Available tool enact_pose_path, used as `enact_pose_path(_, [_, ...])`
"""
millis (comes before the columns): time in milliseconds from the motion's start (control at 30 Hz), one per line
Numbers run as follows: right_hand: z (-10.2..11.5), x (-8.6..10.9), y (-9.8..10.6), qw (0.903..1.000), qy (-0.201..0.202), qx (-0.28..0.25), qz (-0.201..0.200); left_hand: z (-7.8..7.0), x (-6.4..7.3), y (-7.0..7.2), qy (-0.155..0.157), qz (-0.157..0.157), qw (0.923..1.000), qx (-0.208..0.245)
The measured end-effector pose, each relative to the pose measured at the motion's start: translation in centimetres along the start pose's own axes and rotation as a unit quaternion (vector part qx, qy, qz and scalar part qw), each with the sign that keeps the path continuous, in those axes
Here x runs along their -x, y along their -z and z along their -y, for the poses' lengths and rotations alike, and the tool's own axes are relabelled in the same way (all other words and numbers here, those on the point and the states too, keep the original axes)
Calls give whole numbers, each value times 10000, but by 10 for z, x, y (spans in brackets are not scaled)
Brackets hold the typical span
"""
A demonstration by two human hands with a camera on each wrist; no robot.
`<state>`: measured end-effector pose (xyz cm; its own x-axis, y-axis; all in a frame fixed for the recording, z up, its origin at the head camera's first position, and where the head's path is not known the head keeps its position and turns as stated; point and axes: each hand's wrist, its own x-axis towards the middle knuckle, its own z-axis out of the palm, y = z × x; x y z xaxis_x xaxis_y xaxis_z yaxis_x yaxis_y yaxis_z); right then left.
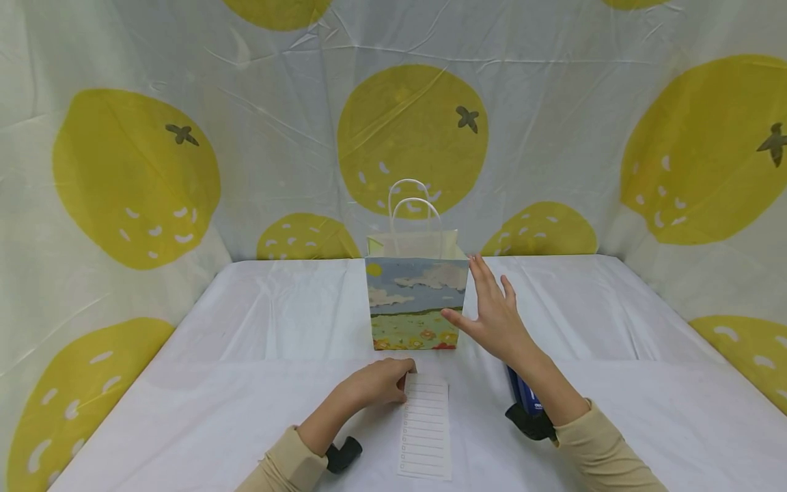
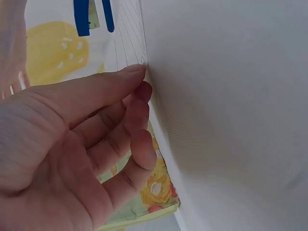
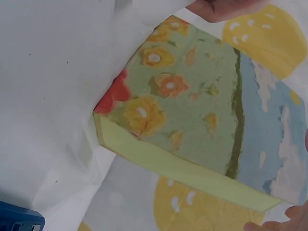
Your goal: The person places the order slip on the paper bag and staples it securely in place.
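A gift bag [image 1: 415, 301] with a painted meadow, flowers and sky stands upright mid-table, its two white handles up. My right hand [image 1: 494, 321] is at the bag's right side, fingers extended along its edge and thumb spread toward the front; in the right wrist view only its fingertips [image 3: 284, 222] show, beside the bag [image 3: 192, 96]. In front of the bag lies a narrow lined notepad [image 1: 425, 430] with small checkboxes. My left hand [image 1: 381, 380] pinches its upper left edge. Seen from the left wrist, thumb and fingertips meet at the lined sheet's [image 2: 126, 38] edge.
A dark blue object [image 1: 524, 395] lies beneath my right wrist, partly hidden by it; its corner [image 3: 19, 217] also shows in the right wrist view. Black bands sit on both wrists. A lemon-print curtain [image 1: 412, 137] hangs behind the white-covered table [image 1: 295, 321].
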<state>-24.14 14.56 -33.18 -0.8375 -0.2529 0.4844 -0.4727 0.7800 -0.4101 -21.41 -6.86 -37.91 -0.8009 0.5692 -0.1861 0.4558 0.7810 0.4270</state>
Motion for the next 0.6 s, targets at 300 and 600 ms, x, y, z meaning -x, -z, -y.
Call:
enact_pose_path(300, [0, 0, -1, 10000, -47, 11, 54, 0, -1, 0, -97, -82, 9999, 56])
enact_pose_path(600, [1, -2, 0, 10000, -50, -12, 69, -2, 0, 1, -72, -183, 9996, 202])
